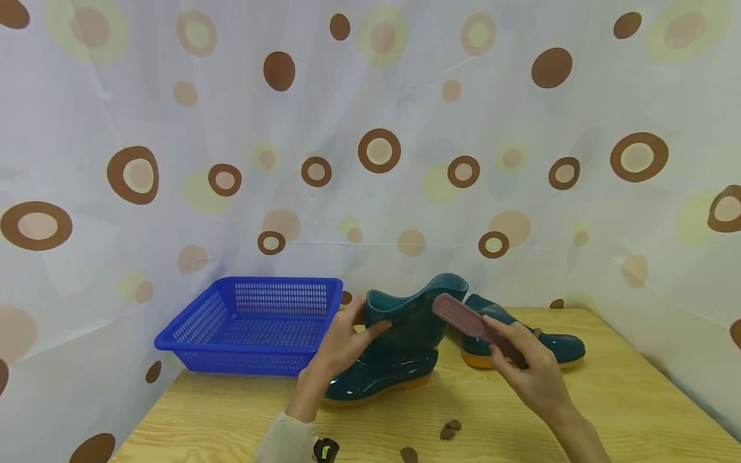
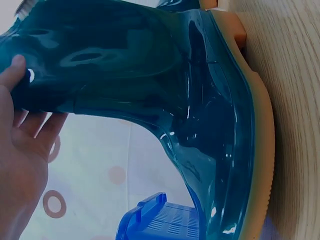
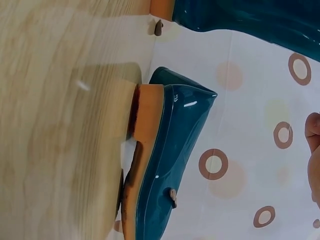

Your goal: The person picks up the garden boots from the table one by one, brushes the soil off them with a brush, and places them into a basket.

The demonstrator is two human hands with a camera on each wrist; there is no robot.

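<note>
A dark green rubber boot (image 1: pixel 399 347) with an orange sole stands upright on the table, toe to the left. My left hand (image 1: pixel 341 337) grips its shaft near the rim, with the thumb on the near side; the left wrist view shows the same hand (image 2: pixel 25 145) at the shaft. A pinkish-brown scrub brush (image 1: pixel 463 316) is held by its handle in my right hand (image 1: pixel 532 370). The brush head is beside the boot's upper shaft; its bristles (image 2: pixel 24 9) show at the left wrist view's corner. Whether they touch the boot, I cannot tell.
A second green boot (image 1: pixel 558 344) sits at the right, a brown lump (image 3: pixel 173 196) on it. At the left stands a blue plastic basket (image 1: pixel 249 350). Brown crumbs (image 1: pixel 450 429) lie on the wooden table (image 1: pixel 631 399) near its front. A dotted curtain (image 1: pixel 405 206) hangs behind.
</note>
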